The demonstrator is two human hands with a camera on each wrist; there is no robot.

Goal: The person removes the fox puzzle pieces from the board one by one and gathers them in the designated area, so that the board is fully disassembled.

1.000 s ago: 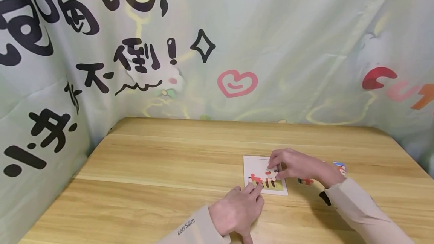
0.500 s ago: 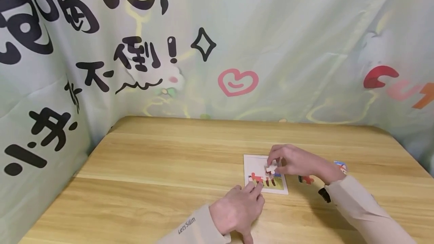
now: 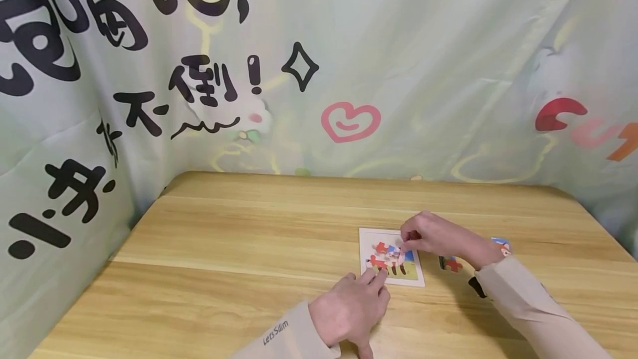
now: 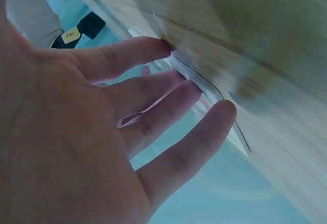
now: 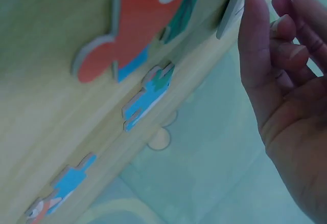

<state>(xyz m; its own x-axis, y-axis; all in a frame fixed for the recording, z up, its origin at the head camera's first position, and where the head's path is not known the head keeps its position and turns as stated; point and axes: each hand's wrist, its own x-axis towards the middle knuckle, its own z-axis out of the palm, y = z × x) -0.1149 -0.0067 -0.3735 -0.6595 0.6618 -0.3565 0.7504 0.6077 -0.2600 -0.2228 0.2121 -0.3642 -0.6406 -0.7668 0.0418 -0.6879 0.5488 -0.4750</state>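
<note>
A white-bordered jigsaw board (image 3: 368,237) lies on the table, its lower part filled with printed pieces. My right hand (image 3: 431,234) is over the board's right side, thumb and fingers pinching a small jigsaw piece (image 3: 392,250) with red and blue on it. In the right wrist view that piece is hidden from sight. My left hand (image 3: 349,303) lies at the board's near edge, fingertips on it. The left wrist view has its fingers (image 4: 179,160) spread and nearly straight along the rim of the board.
Right of the board lie loose jigsaw pieces: a red one (image 3: 452,264) and a blue one (image 3: 502,245) partly behind the right wrist. Another blue piece (image 5: 150,96) shows in the right wrist view. A printed curtain (image 3: 423,71) hangs behind the wooden table (image 3: 224,237).
The piece in my right hand has turned: its pale underside showed half a second ago, and red and blue show now. My left hand has stayed in place.
</note>
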